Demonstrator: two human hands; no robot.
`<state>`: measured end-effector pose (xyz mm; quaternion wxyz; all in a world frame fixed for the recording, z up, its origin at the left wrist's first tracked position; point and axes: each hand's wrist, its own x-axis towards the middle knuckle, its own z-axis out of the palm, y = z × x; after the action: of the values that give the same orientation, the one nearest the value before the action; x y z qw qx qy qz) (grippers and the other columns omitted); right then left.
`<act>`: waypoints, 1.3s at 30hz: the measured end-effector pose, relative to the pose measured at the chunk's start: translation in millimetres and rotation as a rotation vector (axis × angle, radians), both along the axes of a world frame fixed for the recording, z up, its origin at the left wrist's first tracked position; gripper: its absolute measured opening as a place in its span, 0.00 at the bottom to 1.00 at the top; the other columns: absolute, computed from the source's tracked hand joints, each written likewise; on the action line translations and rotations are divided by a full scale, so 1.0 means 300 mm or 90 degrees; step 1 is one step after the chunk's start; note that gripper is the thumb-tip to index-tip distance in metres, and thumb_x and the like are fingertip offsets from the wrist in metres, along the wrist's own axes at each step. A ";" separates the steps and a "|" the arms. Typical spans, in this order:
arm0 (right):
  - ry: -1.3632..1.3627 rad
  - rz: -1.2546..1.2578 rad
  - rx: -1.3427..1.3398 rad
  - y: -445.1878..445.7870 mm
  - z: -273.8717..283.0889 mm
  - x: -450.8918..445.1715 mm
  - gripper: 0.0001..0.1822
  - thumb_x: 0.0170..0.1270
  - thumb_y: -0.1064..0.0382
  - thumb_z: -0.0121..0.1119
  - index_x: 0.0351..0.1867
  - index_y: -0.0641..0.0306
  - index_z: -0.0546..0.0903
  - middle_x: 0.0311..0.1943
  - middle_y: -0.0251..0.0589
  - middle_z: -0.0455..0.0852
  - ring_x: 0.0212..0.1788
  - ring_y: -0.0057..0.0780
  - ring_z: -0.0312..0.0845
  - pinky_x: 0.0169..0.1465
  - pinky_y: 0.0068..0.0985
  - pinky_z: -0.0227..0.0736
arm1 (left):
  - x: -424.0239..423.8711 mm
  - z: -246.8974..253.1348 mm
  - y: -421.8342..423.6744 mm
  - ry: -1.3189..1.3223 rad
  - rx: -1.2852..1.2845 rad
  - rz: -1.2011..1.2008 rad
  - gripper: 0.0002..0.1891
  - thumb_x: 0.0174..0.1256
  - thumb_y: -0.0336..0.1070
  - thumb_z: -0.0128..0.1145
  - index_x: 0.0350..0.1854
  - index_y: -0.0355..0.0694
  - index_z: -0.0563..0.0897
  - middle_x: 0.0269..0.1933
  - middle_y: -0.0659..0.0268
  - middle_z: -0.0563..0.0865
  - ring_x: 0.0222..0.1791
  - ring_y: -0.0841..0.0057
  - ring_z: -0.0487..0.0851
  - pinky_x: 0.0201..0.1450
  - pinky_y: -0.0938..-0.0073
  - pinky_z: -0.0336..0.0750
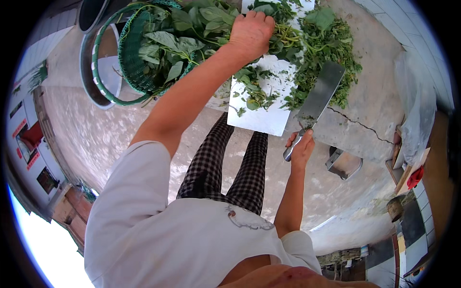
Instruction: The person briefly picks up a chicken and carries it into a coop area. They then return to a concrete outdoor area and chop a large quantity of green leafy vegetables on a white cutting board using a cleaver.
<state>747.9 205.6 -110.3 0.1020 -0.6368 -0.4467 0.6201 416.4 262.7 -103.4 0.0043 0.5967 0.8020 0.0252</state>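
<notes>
My left hand (252,32) is closed over a bunch of leafy green stems (288,36) on a white board (259,122). Its fingertips are partly hidden among the leaves. In my right hand (301,145) is the metal handle of a cleaver (322,90), its broad blade slanting up and to the right beside the board. Bits of greens stick to the blade near the handle. Chopped greens (335,46) lie heaped to the right of the board, and loose scraps (257,91) are scattered on it. Whole leafy stems (180,43) spill from a green woven basket (133,54) at the left.
A grey metal basin (86,77) stands behind the basket's hoop handle (95,57), near a dark bucket (90,14). A crack (360,124) runs across the concrete at right. Beyond it are an open metal box (344,163) and clear plastic sheeting (416,108).
</notes>
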 end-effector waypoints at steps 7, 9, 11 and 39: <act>-0.029 0.131 0.090 0.043 0.026 -0.037 0.30 0.76 0.43 0.32 0.42 0.71 0.76 0.19 0.37 0.76 0.19 0.25 0.73 0.24 0.25 0.68 | 0.040 -0.342 0.026 0.001 0.044 0.116 0.22 0.41 0.36 0.71 0.40 0.43 0.77 0.42 0.62 0.78 0.47 0.61 0.76 0.44 0.56 0.71; -0.025 0.190 0.098 0.069 0.045 -0.091 0.31 0.76 0.43 0.32 0.50 0.71 0.76 0.18 0.35 0.77 0.20 0.24 0.74 0.25 0.25 0.69 | 0.050 -0.368 0.003 -0.005 0.069 0.113 0.22 0.40 0.35 0.71 0.41 0.44 0.76 0.41 0.63 0.78 0.46 0.61 0.76 0.43 0.56 0.71; 0.024 0.217 0.095 0.087 0.067 -0.165 0.31 0.76 0.42 0.34 0.57 0.70 0.75 0.18 0.35 0.76 0.20 0.24 0.74 0.26 0.25 0.69 | 0.042 -0.345 -0.015 -0.032 0.089 0.091 0.23 0.40 0.34 0.70 0.42 0.44 0.76 0.41 0.63 0.77 0.45 0.61 0.75 0.43 0.57 0.70; -0.097 0.382 0.284 0.266 -0.219 -0.567 0.23 0.76 0.51 0.37 0.40 0.70 0.78 0.31 0.66 0.82 0.38 0.69 0.76 0.44 0.53 0.71 | 0.023 -0.362 -0.129 -0.165 0.070 -0.038 0.29 0.49 0.39 0.69 0.54 0.34 0.76 0.61 0.56 0.74 0.63 0.58 0.69 0.64 0.57 0.63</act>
<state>577.8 285.2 -176.0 0.0187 -0.4844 -0.7436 0.4606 423.2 224.0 -212.0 0.0757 0.6113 0.7741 0.1461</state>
